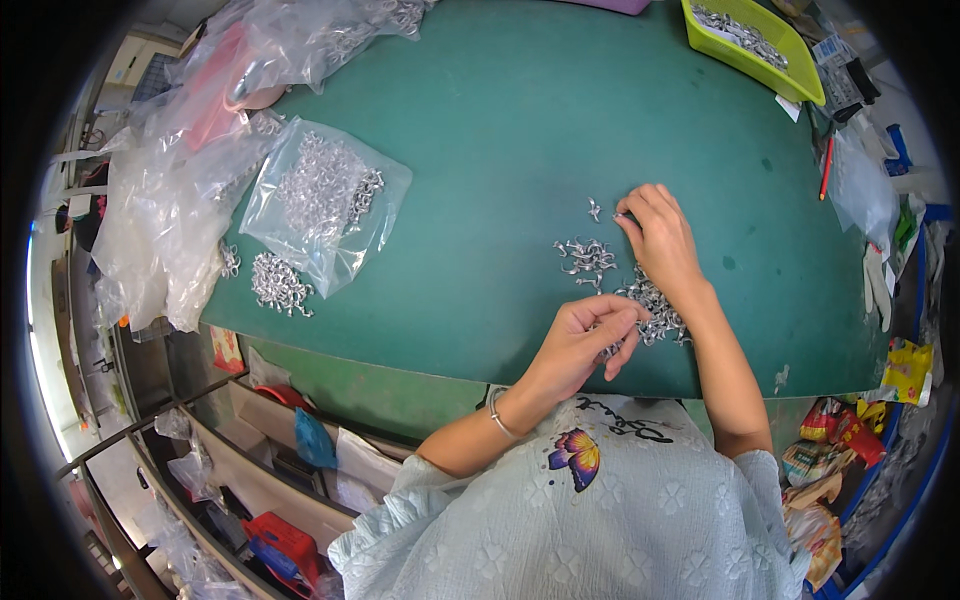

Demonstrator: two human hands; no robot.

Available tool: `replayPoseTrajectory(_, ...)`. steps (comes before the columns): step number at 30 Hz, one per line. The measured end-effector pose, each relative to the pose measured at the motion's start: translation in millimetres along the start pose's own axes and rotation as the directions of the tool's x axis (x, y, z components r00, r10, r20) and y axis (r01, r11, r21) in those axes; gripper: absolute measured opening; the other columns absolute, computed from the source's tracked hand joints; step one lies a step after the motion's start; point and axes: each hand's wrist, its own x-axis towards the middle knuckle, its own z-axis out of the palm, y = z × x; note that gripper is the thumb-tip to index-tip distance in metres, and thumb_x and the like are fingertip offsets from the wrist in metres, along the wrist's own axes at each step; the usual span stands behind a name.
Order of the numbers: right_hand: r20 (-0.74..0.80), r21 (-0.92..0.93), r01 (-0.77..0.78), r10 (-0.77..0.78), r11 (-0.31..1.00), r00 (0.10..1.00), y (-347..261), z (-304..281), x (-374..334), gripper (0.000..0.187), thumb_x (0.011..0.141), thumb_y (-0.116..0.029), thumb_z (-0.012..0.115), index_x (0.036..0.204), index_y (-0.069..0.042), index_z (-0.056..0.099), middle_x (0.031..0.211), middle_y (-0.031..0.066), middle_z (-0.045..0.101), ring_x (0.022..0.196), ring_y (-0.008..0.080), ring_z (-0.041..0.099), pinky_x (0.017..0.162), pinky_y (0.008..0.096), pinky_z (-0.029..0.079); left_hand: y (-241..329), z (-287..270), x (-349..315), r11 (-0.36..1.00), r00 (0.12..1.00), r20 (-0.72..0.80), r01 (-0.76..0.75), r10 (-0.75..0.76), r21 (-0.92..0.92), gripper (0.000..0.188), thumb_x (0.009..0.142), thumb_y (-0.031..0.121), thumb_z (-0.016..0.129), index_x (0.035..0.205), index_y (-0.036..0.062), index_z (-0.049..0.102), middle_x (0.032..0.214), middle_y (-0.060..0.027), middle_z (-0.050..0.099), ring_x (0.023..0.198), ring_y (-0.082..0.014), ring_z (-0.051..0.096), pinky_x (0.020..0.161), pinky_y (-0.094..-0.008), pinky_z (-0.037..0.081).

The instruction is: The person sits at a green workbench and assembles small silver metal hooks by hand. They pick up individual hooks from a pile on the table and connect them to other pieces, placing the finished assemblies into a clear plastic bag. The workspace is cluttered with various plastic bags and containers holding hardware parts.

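Note:
Several small curved silvery metal pieces lie in a heap (pixel 652 305) on the green tabletop, between my two hands. My left hand (pixel 590 338) is curled at the heap's near left side, with some of the metal pieces showing in its bent fingers. Beyond the heap, my right hand (pixel 660 235) has thumb and forefinger pinched on what looks like one tiny metal piece, mostly hidden by the fingertips. A looser cluster (pixel 585 257) sits to the left of my right wrist. One small group (pixel 595 209) lies just left of the right fingertips.
A clear plastic bag (pixel 385 215) full of similar pieces lies on the left, with a small pile (pixel 280 284) beside it. Crumpled plastic bags (pixel 150 220) cover the left edge. A yellow-green basket (pixel 800 75) holding metal pieces stands far right. A red pen (pixel 827 168) lies at the right edge.

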Motion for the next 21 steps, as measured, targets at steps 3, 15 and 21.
replayPoseTrajectory(3, 0.017, 0.052, -0.032, 0.031, 0.998, 0.999, 5.8, -2.3, -9.7, 0.010, 0.070, 0.000, 0.062, 0.079, 0.001, 0.057, 0.083, 0.0096, 0.054, 0.077, 0.0287, 0.050, 0.067, 0.0378, 0.042, -6.9, -1.0, 2.4, 0.996, 0.996, -0.069, -0.060, 0.065, 0.070, 0.020, 0.089, 0.015, 0.049, 0.093, -0.0023, 0.058, 0.063, -0.0027, 0.052, 0.048, -0.0074, 0.044, 0.040, -0.0200, 0.034)
replayPoseTrajectory(15, -0.003, -0.060, -0.021, 0.021, 0.998, 1.000, -20.7, 9.2, 6.5, 0.016, 0.072, -0.008, 0.064, 0.085, -0.001, 0.059, 0.082, 0.0086, 0.055, 0.080, 0.0261, 0.050, 0.073, 0.0348, 0.039, -7.8, -2.2, -0.1, 0.999, 0.995, -0.100, -0.004, 0.000, -0.042, 0.015, 0.089, 0.012, 0.048, 0.095, 0.0005, 0.057, 0.054, 0.0000, 0.044, 0.043, -0.0044, 0.033, 0.037, -0.0181, 0.024)
replayPoseTrajectory(21, 0.026, 0.174, -0.157, 0.154, 0.972, 0.988, -20.0, 2.7, -0.6, 0.013, 0.072, -0.005, 0.064, 0.084, 0.000, 0.061, 0.070, 0.0072, 0.053, 0.063, 0.0181, 0.049, 0.061, 0.0289, 0.040, -8.0, -4.6, -1.3, 0.999, 0.992, -0.127, -0.014, 0.008, -0.048, 0.015, 0.088, 0.013, 0.051, 0.095, 0.0008, 0.057, 0.059, -0.0003, 0.048, 0.045, -0.0041, 0.037, 0.038, -0.0177, 0.024)
